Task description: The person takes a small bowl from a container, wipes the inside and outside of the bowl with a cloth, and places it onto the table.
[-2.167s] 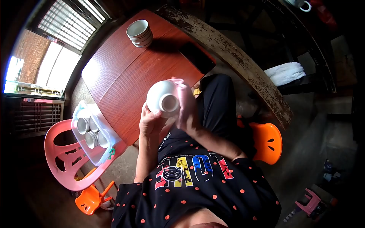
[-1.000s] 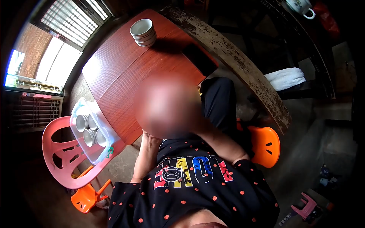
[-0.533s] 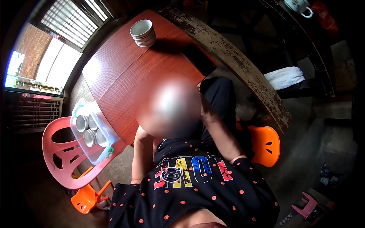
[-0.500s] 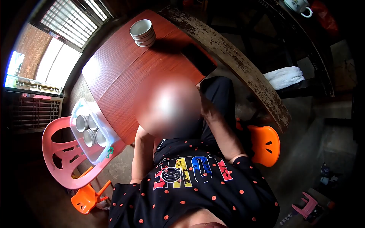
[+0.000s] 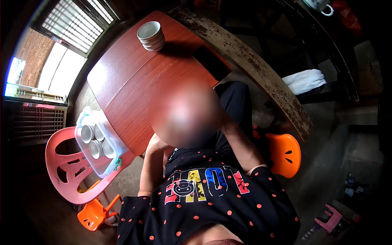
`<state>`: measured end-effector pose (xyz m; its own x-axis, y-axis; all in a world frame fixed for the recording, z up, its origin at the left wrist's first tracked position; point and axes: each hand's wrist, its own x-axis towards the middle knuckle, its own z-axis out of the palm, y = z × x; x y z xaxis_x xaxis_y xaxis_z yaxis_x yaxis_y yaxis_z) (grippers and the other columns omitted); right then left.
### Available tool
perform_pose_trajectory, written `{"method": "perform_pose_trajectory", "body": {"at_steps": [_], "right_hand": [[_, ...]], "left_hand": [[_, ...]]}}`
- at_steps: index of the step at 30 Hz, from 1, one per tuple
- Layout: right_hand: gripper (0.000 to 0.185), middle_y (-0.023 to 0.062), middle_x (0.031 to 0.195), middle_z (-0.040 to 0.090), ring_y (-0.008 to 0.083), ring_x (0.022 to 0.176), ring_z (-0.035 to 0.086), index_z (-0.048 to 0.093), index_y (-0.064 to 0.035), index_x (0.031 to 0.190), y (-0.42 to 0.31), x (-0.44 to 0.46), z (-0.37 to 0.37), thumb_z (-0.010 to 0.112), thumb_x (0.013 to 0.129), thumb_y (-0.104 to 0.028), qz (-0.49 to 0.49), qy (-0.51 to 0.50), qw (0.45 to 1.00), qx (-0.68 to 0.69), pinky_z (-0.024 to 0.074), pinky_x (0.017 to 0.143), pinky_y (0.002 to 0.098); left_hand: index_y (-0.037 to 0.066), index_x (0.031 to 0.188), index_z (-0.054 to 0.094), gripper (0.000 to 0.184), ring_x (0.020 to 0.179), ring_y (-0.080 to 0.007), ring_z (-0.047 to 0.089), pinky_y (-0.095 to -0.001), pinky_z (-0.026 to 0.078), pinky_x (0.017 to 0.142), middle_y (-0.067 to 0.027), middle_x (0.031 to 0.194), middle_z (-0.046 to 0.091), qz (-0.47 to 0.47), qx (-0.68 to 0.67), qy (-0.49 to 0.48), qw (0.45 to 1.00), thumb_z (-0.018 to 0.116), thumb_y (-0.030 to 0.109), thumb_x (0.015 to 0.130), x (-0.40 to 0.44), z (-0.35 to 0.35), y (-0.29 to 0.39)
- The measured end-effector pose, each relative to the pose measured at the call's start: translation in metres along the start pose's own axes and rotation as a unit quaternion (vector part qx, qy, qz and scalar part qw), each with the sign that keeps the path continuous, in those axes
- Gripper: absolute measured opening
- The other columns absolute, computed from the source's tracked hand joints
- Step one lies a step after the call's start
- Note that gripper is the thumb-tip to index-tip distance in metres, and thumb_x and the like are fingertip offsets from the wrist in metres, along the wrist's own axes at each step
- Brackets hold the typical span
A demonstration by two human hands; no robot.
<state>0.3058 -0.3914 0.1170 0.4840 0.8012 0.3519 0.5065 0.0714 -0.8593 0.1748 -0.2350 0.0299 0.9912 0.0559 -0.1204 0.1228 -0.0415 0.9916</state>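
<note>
A round blurred patch covers the space in front of my body, over the near edge of the red-brown table point(image 5: 130, 81). My left hand point(image 5: 158, 141) reaches into the patch from the left, and only its wrist end shows. On the other side, my right hand point(image 5: 224, 120) is mostly lost in the same blur. The fingers of both hands are hidden, and I cannot make out what they hold or touch. Beyond them, a stack of white bowls point(image 5: 150, 36) stands on the far part of the table. A flat black rectangular object point(image 5: 211, 62) lies near its right edge.
To the left, a clear plastic bin point(image 5: 96, 165) with several white bowls or cups rests on a pink chair point(image 5: 61, 143). Orange chairs point(image 5: 284, 155) stand low on both sides. A worn wooden bench point(image 5: 253, 65) runs along the right; a white towel point(image 5: 305, 81) lies beyond.
My left hand and the blurred patch have shifted slightly to the right. The pale spot inside the blur has dimmed. The bowls, bin and chairs stay in place.
</note>
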Motion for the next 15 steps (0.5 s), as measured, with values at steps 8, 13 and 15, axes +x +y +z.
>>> {"method": "perform_pose_trajectory", "body": {"at_steps": [8, 13, 15], "right_hand": [[0.024, 0.0146, 0.11, 0.061, 0.0285, 0.105, 0.058, 0.062, -0.0049, 0.101, 0.025, 0.005, -0.003, 0.059, 0.08, -0.015, -0.058, 0.027, 0.981, 0.183, 0.0482, 0.088, 0.0398], [0.036, 0.0186, 0.128, 0.052, 0.0302, 0.12, 0.05, 0.05, 0.0006, 0.124, 0.038, -0.003, 0.046, 0.049, 0.092, -0.016, -0.111, 0.209, 0.971, -0.034, 0.0369, 0.103, 0.0411], [0.03, 0.0178, 0.123, 0.057, 0.0297, 0.118, 0.052, 0.059, -0.0004, 0.115, 0.024, -0.002, 0.021, 0.05, 0.09, -0.015, -0.133, 0.094, 0.986, -0.045, 0.0363, 0.104, 0.0416]], "left_hand": [[-0.008, 0.113, 0.056, 0.051, 0.088, -0.0202, 0.065, -0.0294, 0.053, 0.073, -0.0135, 0.097, 0.065, 0.016, -0.271, -0.001, 0.962, 0.074, 0.006, 0.068, 0.004, 0.018, 0.044], [-0.005, 0.12, 0.051, 0.061, 0.1, -0.025, 0.061, -0.0414, 0.047, 0.094, -0.0141, 0.11, 0.061, 0.02, -0.542, 0.008, 0.84, 0.076, 0.005, 0.066, 0.011, 0.013, 0.026], [-0.003, 0.121, 0.05, 0.062, 0.102, -0.0251, 0.06, -0.0405, 0.046, 0.095, -0.0123, 0.111, 0.061, 0.008, -0.54, -0.006, 0.842, 0.076, 0.005, 0.066, 0.01, 0.013, 0.018]]}}
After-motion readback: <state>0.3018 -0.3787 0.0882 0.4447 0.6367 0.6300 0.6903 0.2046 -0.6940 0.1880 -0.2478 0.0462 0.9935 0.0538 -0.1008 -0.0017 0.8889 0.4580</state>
